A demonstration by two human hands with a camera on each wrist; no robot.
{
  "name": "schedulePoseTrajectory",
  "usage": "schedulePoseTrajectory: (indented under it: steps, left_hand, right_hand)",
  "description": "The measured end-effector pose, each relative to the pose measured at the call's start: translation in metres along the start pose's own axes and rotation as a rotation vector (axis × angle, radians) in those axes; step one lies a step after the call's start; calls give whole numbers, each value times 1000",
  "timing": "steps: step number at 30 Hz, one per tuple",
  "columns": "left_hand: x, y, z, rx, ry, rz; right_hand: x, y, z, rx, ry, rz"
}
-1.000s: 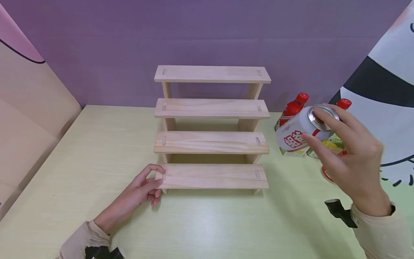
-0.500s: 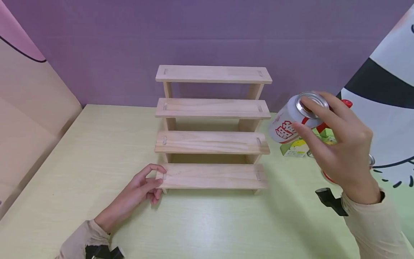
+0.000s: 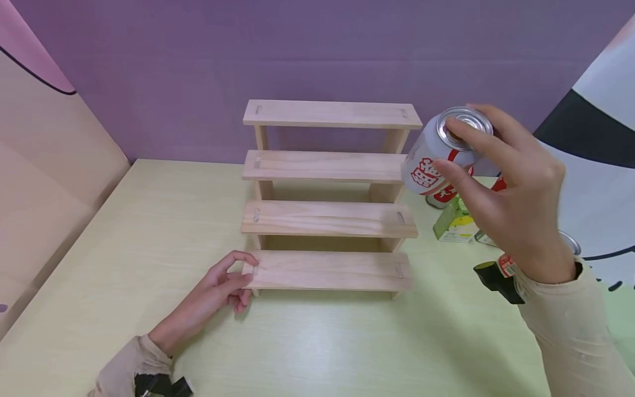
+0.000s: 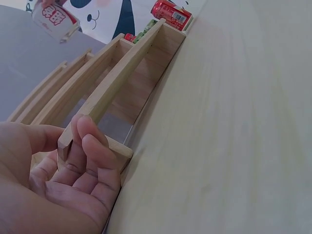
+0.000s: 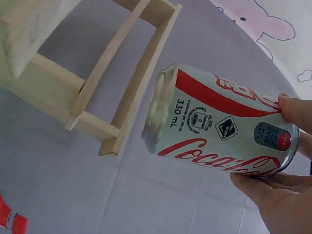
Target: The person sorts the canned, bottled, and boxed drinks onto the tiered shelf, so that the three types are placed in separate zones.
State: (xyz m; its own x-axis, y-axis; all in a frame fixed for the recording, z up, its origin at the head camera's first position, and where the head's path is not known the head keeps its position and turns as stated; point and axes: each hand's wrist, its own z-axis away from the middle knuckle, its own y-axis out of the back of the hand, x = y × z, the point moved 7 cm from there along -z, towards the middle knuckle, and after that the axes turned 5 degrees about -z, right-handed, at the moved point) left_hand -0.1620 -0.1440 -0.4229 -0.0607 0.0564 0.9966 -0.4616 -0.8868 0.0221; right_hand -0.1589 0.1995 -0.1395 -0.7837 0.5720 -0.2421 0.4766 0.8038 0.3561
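While right hand grips white can, carton partly hidden, shelf near.

Head: bright — glare on table, soft shadows | wrist views: dimmer

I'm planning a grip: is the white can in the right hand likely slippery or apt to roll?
Probably slippery: the white can has a smooth, shiny surface. Its round body would likely roll if laid sideways. Weight is uncertain, as its contents are hidden.
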Motion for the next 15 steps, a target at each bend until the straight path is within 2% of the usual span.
schedulePoseTrajectory:
  steps: [8, 15]
  left_hand:
    - [-1, 0, 1, 12, 15, -2]
    - [2, 2, 0, 24, -6, -22]
  right_hand:
    - [2, -18, -21, -47, 6, -38]
    - [8, -32, -35, -73, 37, -61]
